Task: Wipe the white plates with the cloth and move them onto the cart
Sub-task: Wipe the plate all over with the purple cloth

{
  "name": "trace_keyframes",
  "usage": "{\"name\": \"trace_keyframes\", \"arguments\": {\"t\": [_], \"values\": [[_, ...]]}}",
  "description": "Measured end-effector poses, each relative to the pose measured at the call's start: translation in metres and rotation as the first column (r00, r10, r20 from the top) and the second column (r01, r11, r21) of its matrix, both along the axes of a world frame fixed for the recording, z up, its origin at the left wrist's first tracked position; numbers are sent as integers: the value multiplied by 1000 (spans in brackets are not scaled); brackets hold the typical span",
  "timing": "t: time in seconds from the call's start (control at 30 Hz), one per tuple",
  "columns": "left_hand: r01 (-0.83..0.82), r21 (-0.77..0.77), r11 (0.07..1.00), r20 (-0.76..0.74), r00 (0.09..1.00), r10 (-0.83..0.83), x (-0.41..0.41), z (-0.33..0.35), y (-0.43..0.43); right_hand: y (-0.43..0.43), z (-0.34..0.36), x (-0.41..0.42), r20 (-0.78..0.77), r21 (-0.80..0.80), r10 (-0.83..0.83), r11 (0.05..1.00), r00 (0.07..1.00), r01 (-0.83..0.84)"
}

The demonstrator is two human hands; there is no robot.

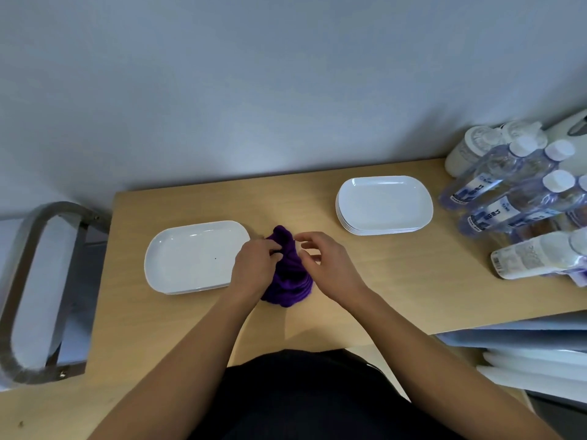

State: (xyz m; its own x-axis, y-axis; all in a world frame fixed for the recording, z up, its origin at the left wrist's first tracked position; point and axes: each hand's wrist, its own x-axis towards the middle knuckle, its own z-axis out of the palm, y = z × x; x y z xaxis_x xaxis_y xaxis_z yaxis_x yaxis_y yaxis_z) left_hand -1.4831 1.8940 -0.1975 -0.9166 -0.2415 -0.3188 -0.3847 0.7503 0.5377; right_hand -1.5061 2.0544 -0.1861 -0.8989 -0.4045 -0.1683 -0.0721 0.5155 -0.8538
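Head view, looking down over a wooden table (365,296). The purple cloth (287,281) sits bunched in a heap near the middle of the tabletop, between both hands. The left hand (254,268) has its fingers curled into the upper folds and pinches the fabric; its palm hides the cloth's left side. The right hand (328,265) is just beside the cloth with its fingers loosely curved and spread, thumb and forefinger apart. I cannot tell whether any fingertip touches the fabric. A white plate (190,258) lies flat left of the cloth, its right end partly behind the left hand. The near rim looks doubled, so I cannot say if it is one plate or two. There is a small dark speck on its face. A stack of white plates (384,204) stands further back and to the right, well apart from the hands. I make out several rims but no sure count. The cart (63,208) shows at the left edge only as a grey looped frame, cut off by the picture border, its shelf blurred. Some clear water bottles (495,185) crowd the table's right end, distorted by the wide lens, labels unreadable. Dark clothing (301,392) fills the bottom centre and hides the table's near edge.
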Motion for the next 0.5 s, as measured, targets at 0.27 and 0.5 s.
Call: {"name": "trace_keyframes", "arguments": {"t": [0.27, 0.5], "values": [[-7, 272, 962, -251, 965, 78, 7, 63, -16, -4, 12, -2, 50, -166, 105, 981, 993, -96], [-161, 327, 931, -314, 911, 268, 28, 64, -49, -37, 40, 4, 114, -326, 75, 945, 991, -34]]}}
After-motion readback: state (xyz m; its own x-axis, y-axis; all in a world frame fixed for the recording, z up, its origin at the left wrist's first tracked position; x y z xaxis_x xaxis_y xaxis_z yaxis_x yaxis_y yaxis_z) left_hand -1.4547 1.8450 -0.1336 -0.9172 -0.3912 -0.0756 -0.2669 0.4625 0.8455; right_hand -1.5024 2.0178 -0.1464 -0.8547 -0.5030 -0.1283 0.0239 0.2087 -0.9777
